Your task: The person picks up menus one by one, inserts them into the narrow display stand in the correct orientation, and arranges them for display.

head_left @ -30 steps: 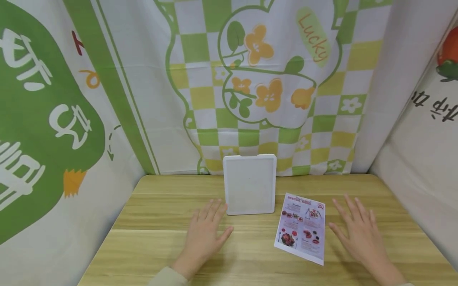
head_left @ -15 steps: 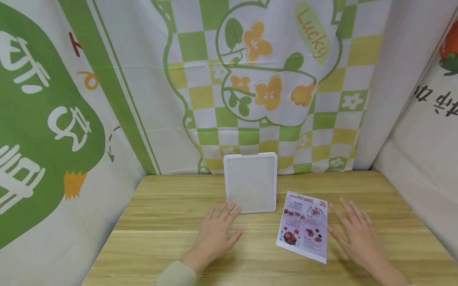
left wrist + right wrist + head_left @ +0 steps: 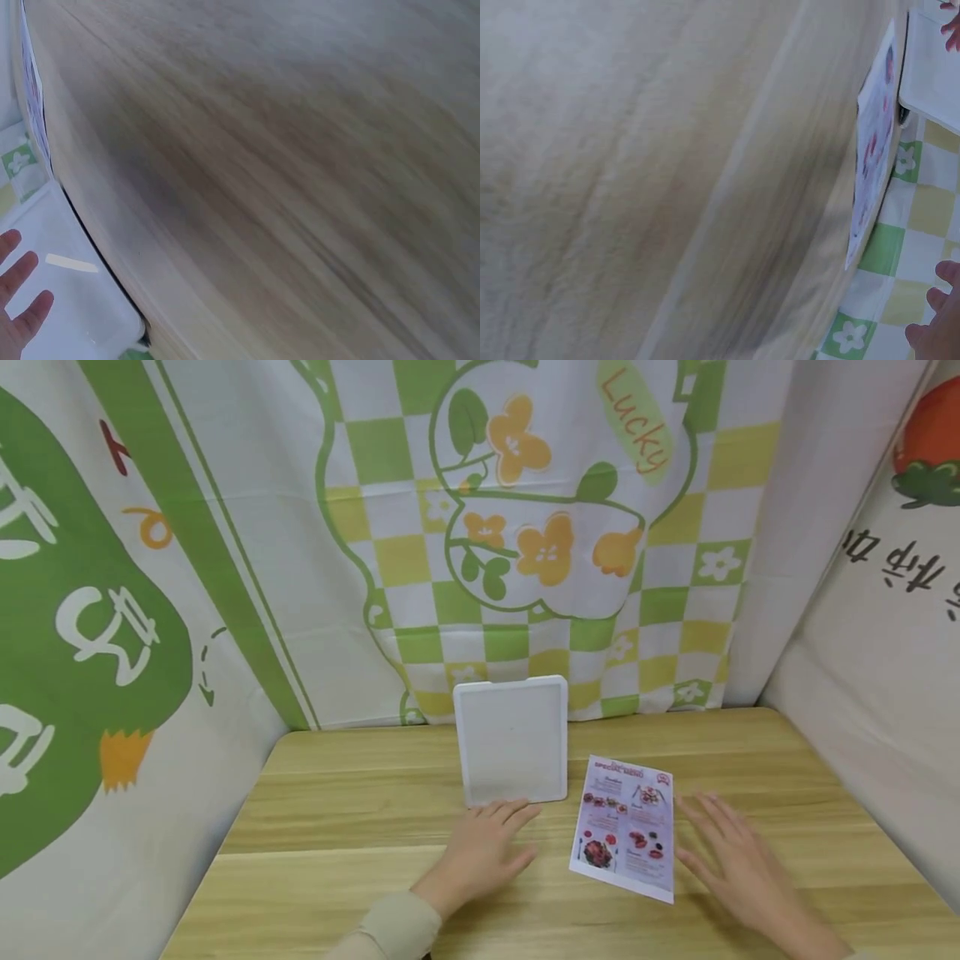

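A white rectangular panel with a raised rim [image 3: 513, 739] stands upright at the back of the table. My left hand [image 3: 487, 852] is just in front of its lower edge, fingers extended; whether they touch it I cannot tell. To the panel's right lies a printed menu sheet [image 3: 626, 827], slightly turned. Beside the sheet's right edge is my right hand [image 3: 738, 864], fingers spread, holding nothing and a little blurred. In the left wrist view the fingers of the left hand [image 3: 19, 292] appear before the panel [image 3: 82, 292]. The right wrist view catches the menu sheet [image 3: 874, 142] edge-on.
The wooden tabletop [image 3: 337, 818] reaches back to a green, white and yellow checked curtain [image 3: 420, 560] with flower prints. Printed white cloth walls [image 3: 862, 693] close in both sides.
My left hand has moved right, from beside the panel's left edge to below its front. The right hand has shifted only slightly. The head view has turned a little right.
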